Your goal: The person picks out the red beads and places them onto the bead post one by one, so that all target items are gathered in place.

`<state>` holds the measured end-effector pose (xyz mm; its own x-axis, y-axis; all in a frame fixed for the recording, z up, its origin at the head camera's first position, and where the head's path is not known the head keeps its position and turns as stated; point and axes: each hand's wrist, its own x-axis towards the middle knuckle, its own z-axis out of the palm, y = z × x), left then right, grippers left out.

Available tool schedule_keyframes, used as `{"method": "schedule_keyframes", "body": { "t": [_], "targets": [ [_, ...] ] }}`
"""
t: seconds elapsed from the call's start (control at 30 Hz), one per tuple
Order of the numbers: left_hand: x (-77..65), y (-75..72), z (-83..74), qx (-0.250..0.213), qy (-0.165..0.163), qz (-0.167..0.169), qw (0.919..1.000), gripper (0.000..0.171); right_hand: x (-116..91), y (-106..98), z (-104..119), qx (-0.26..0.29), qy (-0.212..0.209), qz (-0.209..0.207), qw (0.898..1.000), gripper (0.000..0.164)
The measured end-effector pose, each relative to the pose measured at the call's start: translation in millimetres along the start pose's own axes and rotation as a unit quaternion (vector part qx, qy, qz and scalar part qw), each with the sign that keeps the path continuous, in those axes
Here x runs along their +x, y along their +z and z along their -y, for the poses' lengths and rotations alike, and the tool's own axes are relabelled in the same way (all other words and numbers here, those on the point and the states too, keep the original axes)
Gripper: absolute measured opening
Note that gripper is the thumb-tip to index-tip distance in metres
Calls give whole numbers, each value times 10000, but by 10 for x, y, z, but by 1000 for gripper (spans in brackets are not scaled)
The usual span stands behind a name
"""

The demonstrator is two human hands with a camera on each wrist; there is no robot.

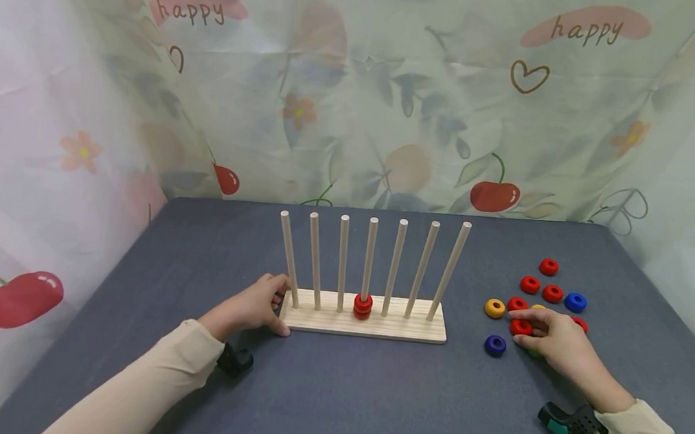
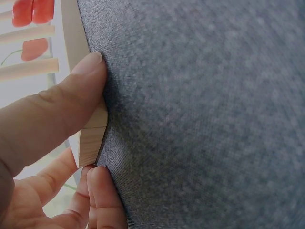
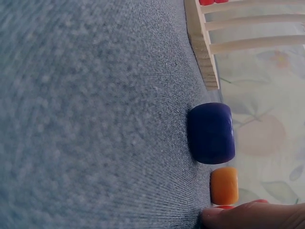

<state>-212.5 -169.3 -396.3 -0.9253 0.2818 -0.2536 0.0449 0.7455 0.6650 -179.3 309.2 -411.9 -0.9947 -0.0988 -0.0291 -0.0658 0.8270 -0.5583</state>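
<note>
A wooden peg stand (image 1: 313, 320) with several upright pegs stands mid-table, and two red rings (image 1: 362, 306) are stacked on its middle peg. My left hand (image 1: 258, 304) holds the stand's left end, thumb along the front edge and fingers round the side; the left wrist view shows the thumb (image 2: 78, 95) against the wood. Over on the right, my right hand (image 1: 566, 346) pinches a red ring (image 1: 520, 327) between thumb and fingers, low among the loose rings. Only the thumb tip (image 3: 228, 215) and slivers of red show in the right wrist view.
Around the right hand lie a dark blue ring (image 1: 495, 346), an orange ring (image 1: 494, 308), a blue ring (image 1: 576, 302) and several red rings (image 1: 530, 285). A yellow-green ring (image 1: 535, 353) is partly hidden under that hand. Patterned cloth (image 1: 357, 107) hangs behind the table.
</note>
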Motion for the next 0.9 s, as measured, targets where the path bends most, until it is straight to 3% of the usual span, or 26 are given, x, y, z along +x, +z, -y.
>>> {"method": "schedule_keyframes", "body": {
  "t": [0.53,0.9],
  "targets": [
    [26,9,8,58,-126,-10,9999,67,-3,-26,14,66,117,-37,9999,39],
    [24,-3,24,89,-33,21,10000,68,-37,-93,59,187,255,-5,9995,42]
  ]
}}
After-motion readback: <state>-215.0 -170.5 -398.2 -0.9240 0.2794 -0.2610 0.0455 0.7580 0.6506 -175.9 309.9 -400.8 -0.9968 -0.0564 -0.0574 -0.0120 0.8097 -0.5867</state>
